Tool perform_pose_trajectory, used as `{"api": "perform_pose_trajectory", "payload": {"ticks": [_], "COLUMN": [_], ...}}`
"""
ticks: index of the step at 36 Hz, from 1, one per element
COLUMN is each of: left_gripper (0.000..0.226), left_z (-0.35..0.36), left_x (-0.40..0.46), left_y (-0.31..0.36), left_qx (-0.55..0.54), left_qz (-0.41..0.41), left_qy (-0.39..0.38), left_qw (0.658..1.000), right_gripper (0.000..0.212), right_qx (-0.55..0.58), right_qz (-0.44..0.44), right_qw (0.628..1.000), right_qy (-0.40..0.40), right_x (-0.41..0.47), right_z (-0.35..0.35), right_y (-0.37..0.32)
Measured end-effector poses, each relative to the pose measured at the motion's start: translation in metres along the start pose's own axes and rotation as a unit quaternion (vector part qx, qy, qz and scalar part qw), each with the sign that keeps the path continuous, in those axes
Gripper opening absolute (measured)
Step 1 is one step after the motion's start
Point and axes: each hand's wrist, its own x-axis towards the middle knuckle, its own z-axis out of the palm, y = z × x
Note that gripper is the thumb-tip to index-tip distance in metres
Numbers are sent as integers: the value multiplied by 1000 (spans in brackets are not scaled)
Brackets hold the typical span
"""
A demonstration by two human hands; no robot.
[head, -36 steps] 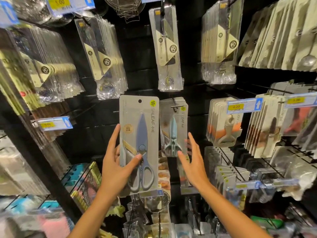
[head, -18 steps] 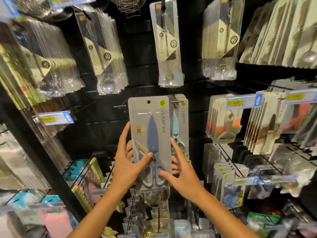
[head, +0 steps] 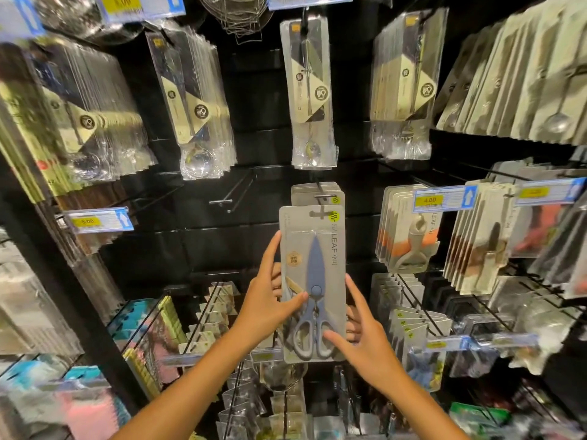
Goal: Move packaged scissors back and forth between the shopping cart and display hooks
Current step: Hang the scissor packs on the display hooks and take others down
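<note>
A grey card pack of blue-handled scissors (head: pixel 313 268) is held upright in front of the display wall. My left hand (head: pixel 265 308) grips its left edge, thumb across the front. My right hand (head: pixel 365 341) holds its lower right edge, fingers behind the card. The pack's hang hole sits just below the tip of a display hook (head: pixel 324 196), which carries several more scissor packs (head: pixel 317 193) directly behind. The shopping cart is out of view.
An empty hook (head: pixel 233 193) juts out to the left of the scissors hook. Packaged spoons (head: pixel 313 90) hang above, peelers (head: pixel 409 230) to the right, small packs (head: pixel 216 315) below. Blue price tags (head: pixel 98 220) stick out on hook ends.
The scissors pack has moved right, from left of the hanging stack to directly in front of it. My right hand has closed onto the pack's lower right edge.
</note>
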Motion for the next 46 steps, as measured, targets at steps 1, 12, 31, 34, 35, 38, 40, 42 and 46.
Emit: {"api": "perform_pose_trajectory", "payload": {"ticks": [1, 12, 31, 34, 35, 38, 40, 42, 46], "left_gripper": [118, 117, 112, 113, 112, 111, 112, 114, 110], "left_z": [1, 10, 8, 7, 7, 6, 5, 4, 8], "left_x": [1, 18, 59, 66, 68, 72, 73, 74, 70], "left_y": [1, 7, -2, -2, -3, 0, -2, -7, -6], "left_qx": [0, -11, -8, -8, -8, -12, -13, -14, 26], "left_qz": [0, -7, -80, -88, -90, -87, -82, -79, -64], "left_qy": [-7, -20, -111, -113, -115, -122, -133, -146, -157], "left_qw": [1000, 1000, 991, 990, 989, 989, 988, 986, 985], "right_gripper": [103, 103, 108, 110, 109, 109, 110, 109, 102], "right_qx": [-3, -5, -125, -123, -119, -111, -108, -106, -112], "right_qz": [-2, -7, 6, 11, 11, 7, 6, 7, 34], "right_qw": [1000, 1000, 992, 992, 993, 994, 994, 994, 993], "right_qy": [3, 18, -29, -15, -10, 8, 16, 21, 20], "right_x": [0, 5, 47, 61, 65, 76, 81, 85, 84], "right_z": [-2, -15, -26, -21, -20, -17, -16, -16, -18], "right_y": [0, 2, 10, 16, 19, 23, 25, 26, 23]}}
